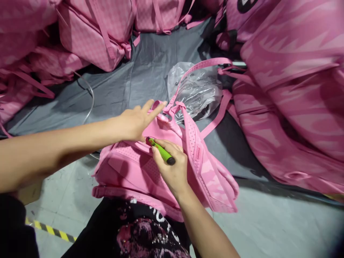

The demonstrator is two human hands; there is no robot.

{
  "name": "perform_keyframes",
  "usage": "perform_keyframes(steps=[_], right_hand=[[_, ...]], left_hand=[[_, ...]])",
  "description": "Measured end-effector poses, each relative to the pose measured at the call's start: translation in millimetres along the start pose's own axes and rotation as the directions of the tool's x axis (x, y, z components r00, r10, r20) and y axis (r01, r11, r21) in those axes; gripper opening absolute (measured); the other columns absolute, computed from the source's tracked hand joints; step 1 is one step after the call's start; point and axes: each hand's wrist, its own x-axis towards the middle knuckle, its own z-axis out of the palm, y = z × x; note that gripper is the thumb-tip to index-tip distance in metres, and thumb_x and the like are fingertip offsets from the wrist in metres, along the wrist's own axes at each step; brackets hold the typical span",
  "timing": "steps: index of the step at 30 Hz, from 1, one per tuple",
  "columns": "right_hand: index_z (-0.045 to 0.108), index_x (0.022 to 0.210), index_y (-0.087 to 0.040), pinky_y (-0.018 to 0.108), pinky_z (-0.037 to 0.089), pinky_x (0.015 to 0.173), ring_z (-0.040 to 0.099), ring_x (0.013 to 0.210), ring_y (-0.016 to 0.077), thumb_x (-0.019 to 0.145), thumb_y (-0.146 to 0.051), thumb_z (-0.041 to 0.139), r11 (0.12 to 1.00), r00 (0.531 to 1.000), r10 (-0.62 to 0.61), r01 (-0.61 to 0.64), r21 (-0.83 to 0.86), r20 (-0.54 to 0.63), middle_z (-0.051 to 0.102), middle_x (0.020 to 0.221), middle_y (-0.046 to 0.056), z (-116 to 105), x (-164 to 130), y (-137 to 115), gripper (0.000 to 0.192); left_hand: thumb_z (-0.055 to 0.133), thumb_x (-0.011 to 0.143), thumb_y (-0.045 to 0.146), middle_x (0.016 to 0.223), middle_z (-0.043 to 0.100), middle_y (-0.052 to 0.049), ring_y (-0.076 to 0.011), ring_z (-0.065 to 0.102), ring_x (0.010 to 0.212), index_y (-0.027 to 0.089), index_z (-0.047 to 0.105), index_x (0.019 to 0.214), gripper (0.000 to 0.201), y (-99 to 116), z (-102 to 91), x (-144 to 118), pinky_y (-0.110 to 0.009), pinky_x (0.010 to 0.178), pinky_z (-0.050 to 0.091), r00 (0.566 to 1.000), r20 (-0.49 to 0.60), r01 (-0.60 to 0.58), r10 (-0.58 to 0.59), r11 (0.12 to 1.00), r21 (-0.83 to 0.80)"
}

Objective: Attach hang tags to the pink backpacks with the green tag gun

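Pink backpack (139, 172), on lap, back panel up.
Right hand (172, 168) grips green marker (160, 150), tip on panel; left hand (137, 122) open, fingers spread, pressing bag top. Clear plastic bag (196, 89) beyond.

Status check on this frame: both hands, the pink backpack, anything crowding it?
Left hand flat on pink backpack. Right hand grips green tool, tip at the bag. Plastic bag beyond; pink bags piled around.

Pink backpacks (94, 32) piled far and right, clear plastic bag (197, 87) on grey tarp (139, 75), yellow-black floor tape (51, 230) near left.
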Motion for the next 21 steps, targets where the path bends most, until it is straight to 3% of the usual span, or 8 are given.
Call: perform_keyframes(steps=[2, 6, 8, 13, 18, 21], right_hand=[[0.073, 0.103, -0.022, 0.043, 0.051, 0.090, 0.071, 0.095, 0.0220, 0.087, -0.026, 0.067, 1.000, 1.000, 0.000, 0.000, -0.007, -0.017, 0.076, 0.101, 0.005, 4.2, -0.9, 3.1, 0.018], [0.073, 0.103, -0.021, 0.044, 0.050, 0.089, 0.070, 0.094, 0.0227, 0.086, -0.025, 0.067, 1.000, 1.000, 0.005, -0.005, -0.008, 0.021, 0.076, 0.100, 0.005, 2.3, -0.3, 10.4, 0.018], [0.072, 0.104, -0.021, 0.043, 0.050, 0.089, 0.070, 0.095, 0.0226, 0.087, -0.025, 0.067, 1.000, 0.999, -0.001, 0.001, -0.012, 0.037, 0.076, 0.100, 0.004, -1.5, -0.2, 12.6, 0.019], [0.072, 0.105, -0.021, 0.042, 0.050, 0.089, 0.070, 0.094, 0.0227, 0.087, -0.025, 0.067, 0.999, 0.998, -0.008, 0.011, -0.040, 0.070, 0.076, 0.101, 0.004, -9.5, 0.1, 14.9, 0.019], [0.073, 0.104, -0.021, 0.042, 0.049, 0.089, 0.070, 0.095, 0.0225, 0.087, -0.025, 0.068, 1.000, 0.998, -0.006, 0.007, -0.015, 0.069, 0.076, 0.101, 0.004, -7.2, 3.5, 19.1, 0.018], [0.072, 0.104, -0.020, 0.042, 0.049, 0.090, 0.070, 0.095, 0.0223, 0.086, -0.024, 0.069, 1.000, 0.998, -0.002, 0.002, -0.007, 0.062, 0.076, 0.102, 0.004, -6.4, 4.0, 21.6, 0.018]], left_hand=[[0.079, 0.071, 0.043, 0.163, 0.007, -0.021, -0.0423, 0.047, 0.125, 0.032, -0.021, 0.154, 0.131, 6.2, 2.3, 4.9, -0.044, 0.090, 0.048, 1.000, -0.003, 0.013, -0.013, 0.998, 0.061], [0.077, 0.073, 0.036, 0.149, 0.034, -0.021, -0.0366, 0.053, 0.113, 0.031, -0.022, 0.154, 0.128, 7.4, 7.4, 12.8, -0.041, 0.086, 0.049, 1.000, -0.007, 0.031, -0.030, 0.990, 0.137], [0.072, 0.075, 0.030, 0.144, 0.039, -0.018, -0.0332, 0.054, 0.110, 0.031, -0.021, 0.154, 0.122, 4.3, 8.9, 13.6, -0.039, 0.085, 0.049, 1.000, -0.010, 0.014, -0.013, 0.990, 0.143], [0.063, 0.080, 0.021, 0.151, 0.033, -0.019, -0.0303, 0.054, 0.111, 0.027, -0.006, 0.158, 0.104, -0.4, 6.9, 10.9, -0.037, 0.086, 0.050, 0.999, 0.003, -0.033, 0.033, 0.993, 0.114], [0.078, 0.074, 0.031, 0.164, 0.007, -0.019, -0.0382, 0.043, 0.128, 0.029, -0.012, 0.157, 0.123, 8.6, 6.3, 15.2, -0.042, 0.090, 0.051, 0.999, -0.035, -0.033, 0.039, 0.986, 0.164], [0.079, 0.073, 0.028, 0.162, 0.014, -0.020, -0.0376, 0.045, 0.123, 0.030, -0.014, 0.157, 0.125, 15.2, 8.8, 20.8, -0.042, 0.085, 0.053, 0.995, -0.066, -0.055, 0.072, 0.971, 0.232]])
